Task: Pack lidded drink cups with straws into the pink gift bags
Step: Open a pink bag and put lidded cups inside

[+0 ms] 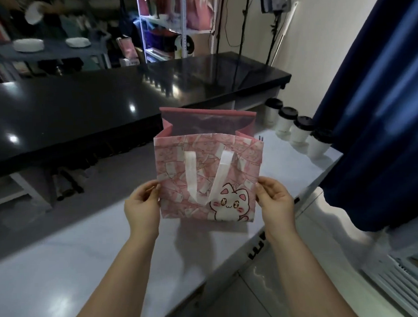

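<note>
A pink gift bag (180, 168) with a cartoon cat and white handles stands open-mouthed on the pale countertop (76, 253) in front of me. My left hand (142, 205) pinches its left side edge and my right hand (274, 200) grips its right side edge. Its inside is dark and I cannot tell what it holds. Several white drink cups with black lids (301, 129) stand in a row at the counter's far right, beyond the bag. No straws show.
A glossy black table (83, 108) runs across behind the counter. A dark blue curtain (379, 105) hangs close on the right. Shelves with pink bags (198, 14) and white plates (28, 45) stand at the back. The counter's right edge drops to the floor.
</note>
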The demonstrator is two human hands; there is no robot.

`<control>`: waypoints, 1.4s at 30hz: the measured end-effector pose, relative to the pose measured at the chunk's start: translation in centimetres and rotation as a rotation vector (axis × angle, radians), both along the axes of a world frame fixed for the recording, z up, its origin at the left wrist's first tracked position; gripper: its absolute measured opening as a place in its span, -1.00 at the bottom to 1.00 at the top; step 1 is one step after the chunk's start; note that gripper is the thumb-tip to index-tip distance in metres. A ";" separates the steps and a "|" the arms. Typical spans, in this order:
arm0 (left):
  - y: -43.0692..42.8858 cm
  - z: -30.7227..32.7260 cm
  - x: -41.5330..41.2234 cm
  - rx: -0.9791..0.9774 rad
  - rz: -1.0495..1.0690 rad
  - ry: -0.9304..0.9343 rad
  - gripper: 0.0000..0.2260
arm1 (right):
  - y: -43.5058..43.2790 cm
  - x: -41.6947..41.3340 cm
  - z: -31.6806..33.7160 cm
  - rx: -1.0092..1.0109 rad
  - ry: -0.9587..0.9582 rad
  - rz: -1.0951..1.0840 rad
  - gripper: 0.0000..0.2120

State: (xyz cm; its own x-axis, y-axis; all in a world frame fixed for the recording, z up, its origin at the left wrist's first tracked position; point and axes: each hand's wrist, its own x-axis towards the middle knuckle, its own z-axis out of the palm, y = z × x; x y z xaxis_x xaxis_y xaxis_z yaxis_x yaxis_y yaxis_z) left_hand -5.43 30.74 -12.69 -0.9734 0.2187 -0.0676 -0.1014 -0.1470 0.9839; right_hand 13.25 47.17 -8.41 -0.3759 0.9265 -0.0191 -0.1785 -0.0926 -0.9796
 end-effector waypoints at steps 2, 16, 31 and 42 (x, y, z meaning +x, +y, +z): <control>1.5 0.0 -2.6 -0.021 0.029 0.030 -0.77 | 2.2 -2.7 0.0 -0.014 0.006 0.020 -0.85; 4.5 -2.3 0.2 -0.080 0.507 0.026 -0.81 | 12.6 -12.3 -4.3 -0.074 -0.045 0.442 -0.84; 7.7 -3.2 12.1 -0.242 0.708 -0.065 -0.76 | 17.9 -6.3 -7.5 0.080 -0.078 0.744 -0.71; 12.2 -2.5 17.3 -0.452 0.570 0.061 -0.55 | 19.1 0.7 -5.2 0.290 -0.096 0.848 -0.77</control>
